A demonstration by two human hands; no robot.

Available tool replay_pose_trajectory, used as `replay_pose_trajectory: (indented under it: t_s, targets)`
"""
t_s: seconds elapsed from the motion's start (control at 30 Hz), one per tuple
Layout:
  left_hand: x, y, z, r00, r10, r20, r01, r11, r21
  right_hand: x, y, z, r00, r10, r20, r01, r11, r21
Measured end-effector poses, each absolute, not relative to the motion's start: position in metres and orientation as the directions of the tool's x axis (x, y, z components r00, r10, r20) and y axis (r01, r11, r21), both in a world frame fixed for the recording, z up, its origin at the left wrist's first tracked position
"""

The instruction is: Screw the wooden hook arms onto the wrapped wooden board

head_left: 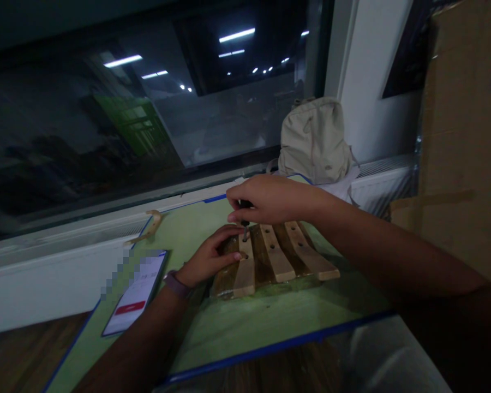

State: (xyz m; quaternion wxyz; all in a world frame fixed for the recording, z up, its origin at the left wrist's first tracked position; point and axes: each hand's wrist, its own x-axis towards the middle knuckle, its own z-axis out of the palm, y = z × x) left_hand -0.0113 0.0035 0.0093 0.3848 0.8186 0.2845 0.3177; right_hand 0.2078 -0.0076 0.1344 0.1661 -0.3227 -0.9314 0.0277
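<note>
"Looking at your right hand, what do you have in the grip?"

"You have the driver pinched between thumb and fingers, closed round its black handle. Its long axis stands close to upright, shaft pointing down out of your grip."

"And the left slat, where is that from the grip?"

"Straight below it. The shaft comes down at the slat's far hole, beneath your curled fingers. Whether the tip sits inside the hole or on something in it, you can't tell at this size. From there the slat's long axis runs back toward you, across the driver's line, so most of its length lies on your side of the grip."

"Which hand is nearer to that slat?"

"Your left hand. It touches the wood, while your right reaches it only through the driver. Your left comes in from the left of the grip, thumb and fingers spread apart, the thumb tip beside the near hole and the fingers at the far end, close to the shaft. It pinches nothing that you can make out."

"What else lies about the grip?"

"To the right of the driver you have the middle slat, then the right slat, both lower than your right hand. All three rest across the dark board, on the green table. The phone lies well left of the grip, past your left wrist."
</note>
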Motion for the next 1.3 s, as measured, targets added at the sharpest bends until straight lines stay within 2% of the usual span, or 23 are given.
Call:
replay_pose_trajectory:
  t_s: [0.1,0.17,0.27,0.33,0.4,0.47,0.6,0.7,0.93,1.0,1.17,1.23,1.3]
  targets:
    - [-0.012,0.004,0.006,0.617,0.734,0.284,0.223,-0.508,0.832,0.204,-0.016,0.133,-0.836,0.468,0.286,0.417,0.881,-0.223]
    - [-0.012,0.004,0.005,0.601,0.754,0.265,0.232,-0.482,0.845,0.200,-0.017,0.132,-0.847,0.441,0.297,0.385,0.894,-0.232]
    - [-0.011,0.003,0.007,0.601,0.756,0.259,0.239,-0.480,0.844,0.197,-0.014,0.132,-0.780,0.539,0.318,0.520,0.841,-0.149]
    - [-0.011,0.002,0.010,0.622,0.735,0.272,0.231,-0.503,0.832,0.199,-0.012,0.133,-0.691,0.647,0.323,0.665,0.744,-0.068]
    - [-0.011,0.002,0.011,0.638,0.716,0.283,0.225,-0.524,0.821,0.202,-0.010,0.135,-0.634,0.709,0.309,0.738,0.674,-0.035]
    - [-0.012,0.003,0.011,0.642,0.711,0.287,0.218,-0.529,0.820,0.208,-0.011,0.136,-0.674,0.689,0.265,0.695,0.714,-0.087]
    - [-0.014,0.005,0.008,0.644,0.710,0.285,0.203,-0.518,0.831,0.215,-0.013,0.138,-0.848,0.490,0.202,0.443,0.864,-0.237]
    - [-0.015,0.006,0.008,0.647,0.710,0.277,0.204,-0.512,0.834,0.213,-0.012,0.137,-0.850,0.485,0.205,0.430,0.864,-0.262]
    - [-0.015,0.004,0.012,0.665,0.710,0.234,0.218,-0.484,0.848,0.205,-0.012,0.137,-0.632,0.702,0.328,0.728,0.683,-0.060]
    - [-0.015,0.005,0.010,0.658,0.715,0.237,0.212,-0.478,0.853,0.206,-0.016,0.138,-0.663,0.687,0.299,0.704,0.707,-0.063]
    - [-0.016,0.007,0.004,0.635,0.732,0.245,0.194,-0.459,0.867,0.201,-0.018,0.133,-0.834,0.484,0.264,0.445,0.874,-0.197]
    - [-0.016,0.007,0.004,0.632,0.734,0.249,0.189,-0.457,0.869,0.195,-0.016,0.128,-0.810,0.502,0.303,0.477,0.865,-0.158]
    - [-0.016,0.006,0.005,0.637,0.729,0.253,0.183,-0.461,0.868,0.190,-0.015,0.125,-0.746,0.561,0.358,0.581,0.812,-0.061]
